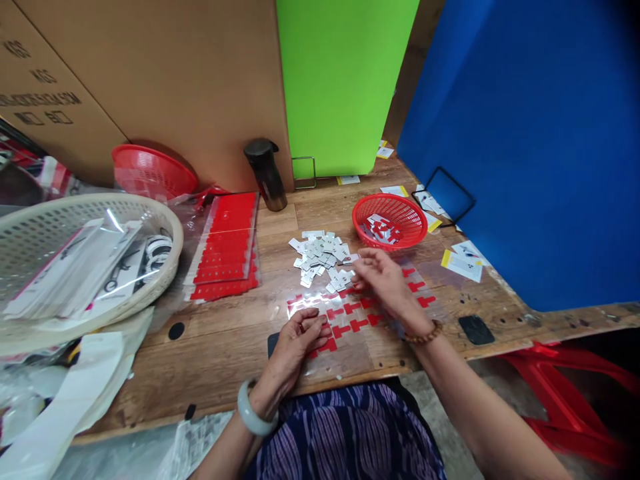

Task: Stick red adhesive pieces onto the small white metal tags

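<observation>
A clear sheet (350, 347) carrying rows of red T-shaped stickers lies on the wooden table (220, 347) in front of me. My left hand (299, 339) rests on the sheet's near left part, fingers curled against a red sticker. My right hand (381, 277) reaches to the edge of a pile of small silver plates (320, 257) and pinches one plate between its fingertips. A small red basket (390, 219) behind the pile holds several plates with red stickers.
A stack of red sticker sheets (226, 250) lies to the left, beside a large white basket (100, 267) of bagged items. A dark bottle (266, 175), another red basket (153, 172), cardboard, green and blue panels stand behind. Yellow-edged cards (463, 263) lie right.
</observation>
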Demonstrator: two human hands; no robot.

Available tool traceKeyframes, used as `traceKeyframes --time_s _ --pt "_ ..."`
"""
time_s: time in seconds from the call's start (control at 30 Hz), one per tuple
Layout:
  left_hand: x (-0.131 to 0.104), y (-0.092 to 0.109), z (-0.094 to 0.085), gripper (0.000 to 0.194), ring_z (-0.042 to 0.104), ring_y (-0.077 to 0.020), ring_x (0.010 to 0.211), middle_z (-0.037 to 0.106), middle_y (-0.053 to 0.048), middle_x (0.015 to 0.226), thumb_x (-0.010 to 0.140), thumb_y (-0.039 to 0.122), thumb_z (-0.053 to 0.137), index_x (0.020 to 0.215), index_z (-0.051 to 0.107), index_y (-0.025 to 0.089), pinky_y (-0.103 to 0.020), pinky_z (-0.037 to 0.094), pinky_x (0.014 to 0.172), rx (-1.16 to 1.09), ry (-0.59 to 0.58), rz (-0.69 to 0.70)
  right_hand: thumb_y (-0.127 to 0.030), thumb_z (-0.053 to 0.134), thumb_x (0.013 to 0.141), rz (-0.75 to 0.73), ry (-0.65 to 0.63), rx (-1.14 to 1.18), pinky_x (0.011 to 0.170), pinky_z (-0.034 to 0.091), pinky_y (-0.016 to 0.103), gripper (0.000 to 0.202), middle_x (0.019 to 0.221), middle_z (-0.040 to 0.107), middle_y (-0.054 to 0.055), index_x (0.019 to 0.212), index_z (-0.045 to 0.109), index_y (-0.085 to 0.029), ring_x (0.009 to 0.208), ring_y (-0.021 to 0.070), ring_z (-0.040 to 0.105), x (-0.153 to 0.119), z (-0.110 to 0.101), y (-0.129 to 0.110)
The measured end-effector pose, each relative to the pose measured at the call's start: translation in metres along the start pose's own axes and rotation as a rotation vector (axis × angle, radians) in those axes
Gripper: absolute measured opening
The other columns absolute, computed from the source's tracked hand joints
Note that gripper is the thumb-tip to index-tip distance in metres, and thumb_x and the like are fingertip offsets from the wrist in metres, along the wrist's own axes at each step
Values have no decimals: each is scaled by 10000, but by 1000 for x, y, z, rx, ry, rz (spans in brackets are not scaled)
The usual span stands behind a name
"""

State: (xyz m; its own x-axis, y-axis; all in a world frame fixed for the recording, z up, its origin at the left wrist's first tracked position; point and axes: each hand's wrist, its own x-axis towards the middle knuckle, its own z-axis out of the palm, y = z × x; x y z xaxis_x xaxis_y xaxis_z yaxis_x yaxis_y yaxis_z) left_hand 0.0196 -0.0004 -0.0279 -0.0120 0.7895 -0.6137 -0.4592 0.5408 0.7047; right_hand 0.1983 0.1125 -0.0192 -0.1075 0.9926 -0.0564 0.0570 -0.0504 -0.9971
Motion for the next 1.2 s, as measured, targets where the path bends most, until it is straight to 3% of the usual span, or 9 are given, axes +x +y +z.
traceKeyframes --time_s 0.17,0.37,0.5,0.6,0.7,0.87,0.97,1.1,1.2 --pt "1 0 1 331 684 -132 760 674 -117 989 722 172 731 995 549 127 -216 547 692 -2 -6 6 -104 552 800 -386 -199 -693 884 411 385 275 978 586 76 1052 633 -183 956 218 534 -2 -2 24" --pt "3 -2 -1 331 685 -132 739 686 -110 947 701 177 748 971 564 125 -212 549 672 -16 -11 17 -124 511 872 -489 -318 -826 805 409 322 176 927 592 79 975 647 -169 886 196 519 7 -8 29" --pt "2 -3 -1 330 682 -131 740 682 -108 950 700 177 746 972 567 123 -215 547 680 -11 -14 26 -149 441 911 -487 -290 -857 733 396 285 215 836 584 69 836 642 -156 797 178 518 9 -5 26" --pt "1 -1 2 341 675 -128 729 679 -107 943 691 200 756 968 573 121 -223 544 685 5 -9 31 -181 414 917 -427 -157 -749 705 397 276 245 790 590 53 796 626 -155 755 166 530 1 0 20" --pt "0 2 8 384 667 -130 732 679 -103 926 679 250 764 986 576 119 -234 535 700 6 -12 49 -261 442 897 -219 -92 -523 621 404 255 244 668 587 6 728 593 -172 646 145 538 -18 14 15" --pt "0 4 17 283 613 -94 613 640 -15 705 686 320 747 817 594 121 -217 500 653 -43 -36 155 -425 488 841 215 -275 -16 420 377 211 263 476 533 -49 769 548 -180 397 107 488 -57 46 12" --pt "-3 6 15 247 587 -82 592 625 -3 688 705 314 727 789 606 116 -205 490 638 -38 -58 177 -437 524 823 209 -316 21 440 394 208 273 507 546 -40 758 568 -176 434 101 503 -65 48 10" --pt "-14 14 13 318 648 -134 691 663 -55 838 699 316 729 921 622 115 -251 524 683 50 -158 59 -416 587 813 111 -302 42 540 421 212 251 672 581 -17 807 630 -169 572 96 510 -62 35 8" --pt "-21 19 13 329 634 -123 572 660 -54 783 708 345 717 916 615 112 -241 523 572 122 -306 -40 -426 610 815 210 -493 221 554 422 212 314 742 603 -8 1009 633 -180 588 93 511 -62 28 10"
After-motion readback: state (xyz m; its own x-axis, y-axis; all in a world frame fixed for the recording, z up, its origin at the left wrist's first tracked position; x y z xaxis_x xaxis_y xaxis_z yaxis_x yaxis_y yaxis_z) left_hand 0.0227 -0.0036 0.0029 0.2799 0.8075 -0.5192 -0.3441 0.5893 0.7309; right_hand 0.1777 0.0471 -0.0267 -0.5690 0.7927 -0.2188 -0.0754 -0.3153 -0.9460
